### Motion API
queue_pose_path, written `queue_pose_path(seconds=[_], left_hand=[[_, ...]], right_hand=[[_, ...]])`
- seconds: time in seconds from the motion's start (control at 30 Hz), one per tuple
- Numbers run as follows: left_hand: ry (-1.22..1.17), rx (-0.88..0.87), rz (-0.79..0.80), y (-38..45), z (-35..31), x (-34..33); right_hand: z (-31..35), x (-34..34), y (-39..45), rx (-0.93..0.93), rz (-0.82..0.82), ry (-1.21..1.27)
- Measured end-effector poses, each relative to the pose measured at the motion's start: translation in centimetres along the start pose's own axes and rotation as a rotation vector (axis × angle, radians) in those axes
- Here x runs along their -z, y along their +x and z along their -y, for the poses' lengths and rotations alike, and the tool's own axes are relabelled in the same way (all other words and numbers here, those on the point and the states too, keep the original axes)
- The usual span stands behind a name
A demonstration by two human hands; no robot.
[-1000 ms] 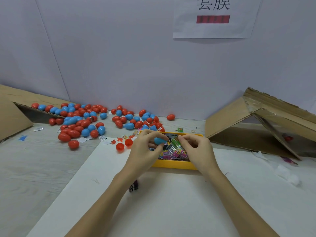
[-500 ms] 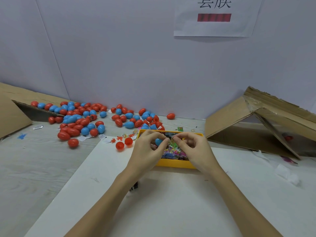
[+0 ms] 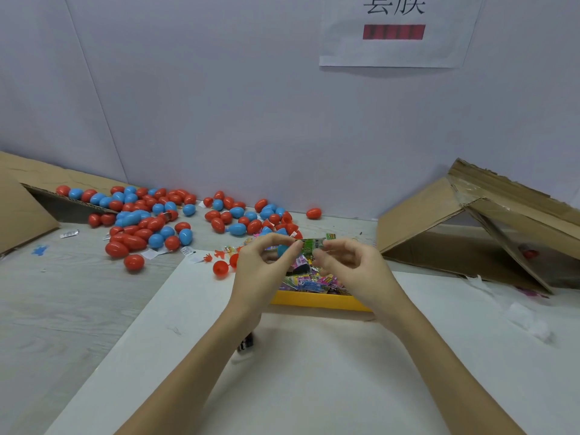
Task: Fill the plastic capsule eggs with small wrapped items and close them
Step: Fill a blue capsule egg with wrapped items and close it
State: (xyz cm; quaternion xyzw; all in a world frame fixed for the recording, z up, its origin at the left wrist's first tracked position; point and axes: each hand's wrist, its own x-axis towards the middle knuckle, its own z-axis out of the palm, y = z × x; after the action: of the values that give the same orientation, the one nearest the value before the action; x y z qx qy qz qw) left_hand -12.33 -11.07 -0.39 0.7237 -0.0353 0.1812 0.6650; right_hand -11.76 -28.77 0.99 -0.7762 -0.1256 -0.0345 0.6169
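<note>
Head view, over a white work sheet (image 3: pixel 314 372): green wrapped item (image 3: pixel 310 246) being pinched at its two ends, left hand (image 3: pixel 263 271) on one end and right hand (image 3: pixel 354 268) on the other, raised just above the yellow tray (image 3: pixel 317 301). Also tucked in the left hand, behind thumb and forefinger, a blue capsule half (image 3: pixel 284 250), touching or nearly touching the wrapper's left end. Both hands closing by fingertips only, remaining fingers curling loosely, forearms reaching in from the bottom edge.

Lying in the tray directly beneath, a jumble of more small wrapped items (image 3: pixel 314 282), pink, green and yellow. Sitting just left of the tray, two red capsule halves (image 3: pixel 220 267) beside a few tiny orange figures (image 3: pixel 219 254).

Spreading across the grey table (image 3: pixel 62 309) farther left and behind, a pile of red and blue capsule eggs (image 3: pixel 150 221), spilling from a tipped cardboard box (image 3: pixel 25 208). Leaning at far right, well apart, another cardboard box (image 3: pixel 470 221), opening toward the camera. Hanging on the wall above, a paper sign (image 3: pixel 395 29).
</note>
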Motion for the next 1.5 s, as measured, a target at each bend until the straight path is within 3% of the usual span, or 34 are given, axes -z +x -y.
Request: queue_pose_path(seconds=[0.27,0.57,0.63,0.73,0.9,1.23,1.5], left_hand=[[-0.179,0.093,0.153,-0.9,-0.4,-0.8],[-0.172,0.117,0.238,-1.0,-0.3,-0.8],[-0.189,0.108,0.241,-0.8,-0.3,-0.6],[-0.32,0.172,0.21,-0.6,-0.3,-0.5],[-0.264,0.158,0.202,-0.7,-0.4,-0.9],[-0.167,0.103,0.16,-0.6,-0.2,-0.7],[-0.077,0.051,0.154,-0.7,-0.2,-0.8]], right_hand=[[0.5,-0.6,-0.1,-0.275,-0.038,0.633],[0.3,0.1,0.4,-0.313,-0.088,0.833],[0.0,0.8,0.6,-0.258,-0.169,0.755],[-0.7,1.8,0.6,-0.123,-0.293,0.319],[-0.9,1.9,0.4,0.026,-0.22,-0.087],[-0.4,1.0,0.0,0.171,-0.198,-0.349],[-0.7,0.8,0.0,0.199,-0.202,-0.415]])
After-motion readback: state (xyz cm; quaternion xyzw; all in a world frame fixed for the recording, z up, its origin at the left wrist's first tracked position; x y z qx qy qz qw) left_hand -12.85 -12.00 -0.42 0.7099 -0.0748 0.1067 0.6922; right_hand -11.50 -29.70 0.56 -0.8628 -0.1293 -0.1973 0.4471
